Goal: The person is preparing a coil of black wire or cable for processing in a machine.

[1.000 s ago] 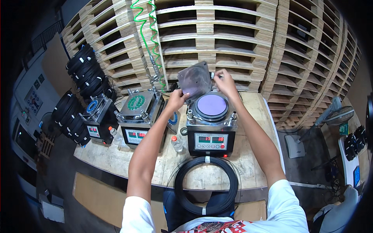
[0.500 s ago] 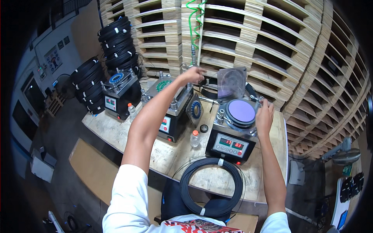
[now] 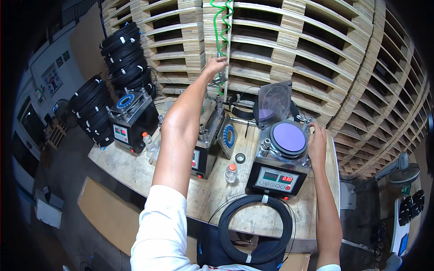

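My left hand (image 3: 216, 66) is raised at the far middle, its fingers closed round an air blow gun (image 3: 219, 80) on a green coiled hose (image 3: 217, 27). My right hand (image 3: 318, 139) rests at the right side of a polishing machine (image 3: 276, 180), fingers bent at its metal corner post (image 3: 307, 121). Part of that grip is hidden. A round purple polishing pad (image 3: 289, 137) lies face up on the machine's turntable. Behind it, a square metal plate (image 3: 275, 101) leans upright.
Two more machines stand left, one (image 3: 131, 122) farther off. A black cable coil (image 3: 225, 230) lies at the table's front edge. Near it are an orange-capped bottle (image 3: 231, 174) and a tape roll (image 3: 240, 158). Stacked pallets (image 3: 294, 40) rise behind; cable coils (image 3: 124, 58) are piled far left.
My left hand has moved up and left and closed on the air gun. My right hand remains by the corner post. Part of the machine's display has gone dark, and the view has shifted.
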`<state>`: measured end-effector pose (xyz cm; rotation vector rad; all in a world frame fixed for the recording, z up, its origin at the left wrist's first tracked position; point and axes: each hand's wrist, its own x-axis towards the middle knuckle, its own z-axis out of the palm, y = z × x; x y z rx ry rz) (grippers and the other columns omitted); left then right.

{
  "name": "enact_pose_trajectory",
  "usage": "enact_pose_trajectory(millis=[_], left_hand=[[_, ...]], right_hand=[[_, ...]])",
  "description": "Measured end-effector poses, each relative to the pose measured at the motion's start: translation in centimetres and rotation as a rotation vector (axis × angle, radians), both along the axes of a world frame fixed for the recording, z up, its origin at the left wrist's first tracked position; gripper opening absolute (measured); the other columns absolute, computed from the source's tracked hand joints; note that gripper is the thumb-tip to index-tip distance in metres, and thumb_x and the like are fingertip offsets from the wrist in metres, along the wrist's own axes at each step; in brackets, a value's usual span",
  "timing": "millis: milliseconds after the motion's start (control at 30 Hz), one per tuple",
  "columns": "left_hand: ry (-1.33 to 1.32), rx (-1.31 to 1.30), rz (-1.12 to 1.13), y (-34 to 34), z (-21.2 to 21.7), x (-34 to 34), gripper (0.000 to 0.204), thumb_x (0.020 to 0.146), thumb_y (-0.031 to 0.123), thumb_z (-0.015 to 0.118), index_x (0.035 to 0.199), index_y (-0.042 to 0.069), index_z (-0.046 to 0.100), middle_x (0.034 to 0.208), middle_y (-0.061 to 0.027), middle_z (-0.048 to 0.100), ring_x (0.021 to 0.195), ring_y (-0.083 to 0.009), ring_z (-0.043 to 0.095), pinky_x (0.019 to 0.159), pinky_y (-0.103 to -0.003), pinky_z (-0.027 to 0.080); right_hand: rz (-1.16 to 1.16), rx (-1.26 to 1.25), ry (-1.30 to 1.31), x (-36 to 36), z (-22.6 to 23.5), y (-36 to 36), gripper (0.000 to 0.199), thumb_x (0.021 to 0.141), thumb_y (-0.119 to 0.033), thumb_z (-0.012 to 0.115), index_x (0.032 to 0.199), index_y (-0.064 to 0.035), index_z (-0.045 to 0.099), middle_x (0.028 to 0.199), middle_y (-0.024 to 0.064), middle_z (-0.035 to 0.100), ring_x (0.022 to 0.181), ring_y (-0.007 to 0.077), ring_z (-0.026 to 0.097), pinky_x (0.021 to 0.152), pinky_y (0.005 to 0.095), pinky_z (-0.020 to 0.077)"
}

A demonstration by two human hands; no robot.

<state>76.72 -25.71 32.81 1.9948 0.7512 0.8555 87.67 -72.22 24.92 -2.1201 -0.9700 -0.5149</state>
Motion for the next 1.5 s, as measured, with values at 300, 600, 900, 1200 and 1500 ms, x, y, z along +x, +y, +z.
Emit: enact_pose_trajectory(millis=[300,600,900,1200,1500], left_hand=[[-0.151,-0.178,-0.018,-1.8,1.2,-0.8,0.062,0.089,0.032,0.066,0.147,0.014,0.051,0.141,-0.0172,0.057,0.136,-0.0283,0.048,0.115,-0.040,0.031],[-0.356,-0.146,-0.262,-11.4,7.2,-6.6,0.040,0.094,0.020,0.063,0.132,0.006,0.064,0.113,-0.0021,0.069,0.100,-0.0116,0.063,0.099,-0.031,0.047],[-0.308,-0.282,-0.699,-26.5,8.0,-11.7,0.035,0.100,0.015,0.059,0.134,0.005,0.063,0.113,-0.0040,0.070,0.101,-0.0101,0.065,0.095,-0.027,0.052],[-0.158,-0.052,-0.866,-35.6,8.8,-10.3,0.044,0.097,0.023,0.063,0.137,0.007,0.061,0.127,-0.0089,0.066,0.116,-0.0142,0.060,0.106,-0.032,0.043],[-0.624,0.001,-0.284,-33.8,1.6,-9.2,0.024,0.093,0.006,0.058,0.113,0.002,0.070,0.114,-0.0083,0.067,0.106,-0.0158,0.064,0.092,-0.028,0.049]], right_hand=[[0.077,0.090,-0.052,1.1,-1.2,0.1,0.028,0.084,0.008,0.047,0.105,-0.0016,0.063,0.097,0.0221,0.062,0.101,0.0414,0.058,0.090,0.0481,0.0455],[0.132,0.167,-0.008,2.2,-2.1,-0.1,0.026,0.086,0.003,0.048,0.107,-0.0037,0.063,0.097,0.0241,0.062,0.102,0.0423,0.059,0.089,0.0489,0.0459],[0.786,0.052,0.438,-2.9,6.6,0.6,0.047,0.095,-0.039,0.067,0.127,-0.0052,0.064,0.116,0.0125,0.070,0.103,0.0212,0.067,0.089,0.0359,0.0516],[0.919,-0.038,0.933,-6.8,13.9,-3.3,0.035,0.087,-0.006,0.059,0.122,-0.0046,0.063,0.108,0.0132,0.068,0.091,0.0200,0.070,0.081,0.0323,0.0554],[0.589,0.392,0.786,-4.0,4.7,-3.6,0.033,0.088,-0.001,0.052,0.120,-0.0072,0.058,0.084,0.0066,0.064,0.074,0.0145,0.066,0.070,0.0296,0.0552]])
